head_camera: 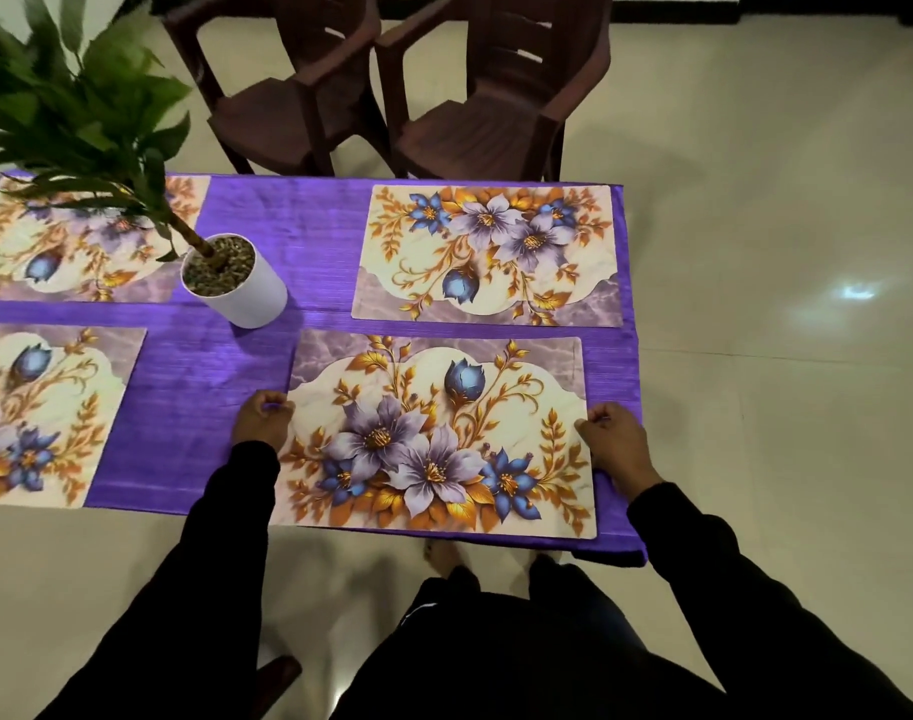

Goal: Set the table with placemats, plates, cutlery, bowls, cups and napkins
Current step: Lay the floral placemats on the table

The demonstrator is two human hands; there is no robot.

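A floral placemat [438,433] lies flat at the near right of the table [225,366], which wears a purple cloth. My left hand [262,420] pinches the mat's left edge with curled fingers. Its right edge is pinched by my right hand [612,441]. A second placemat [488,252] lies across the table at the far right. A third [49,413] lies near left and another [75,241] far left, partly hidden by leaves.
A potted plant in a white pot [241,288] stands mid-table, its leaves spreading over the far left. Two dark brown plastic chairs [475,111] stand beyond the far edge. Glossy tiled floor [781,252] lies to the right, and my bare foot [441,553] shows below the near edge.
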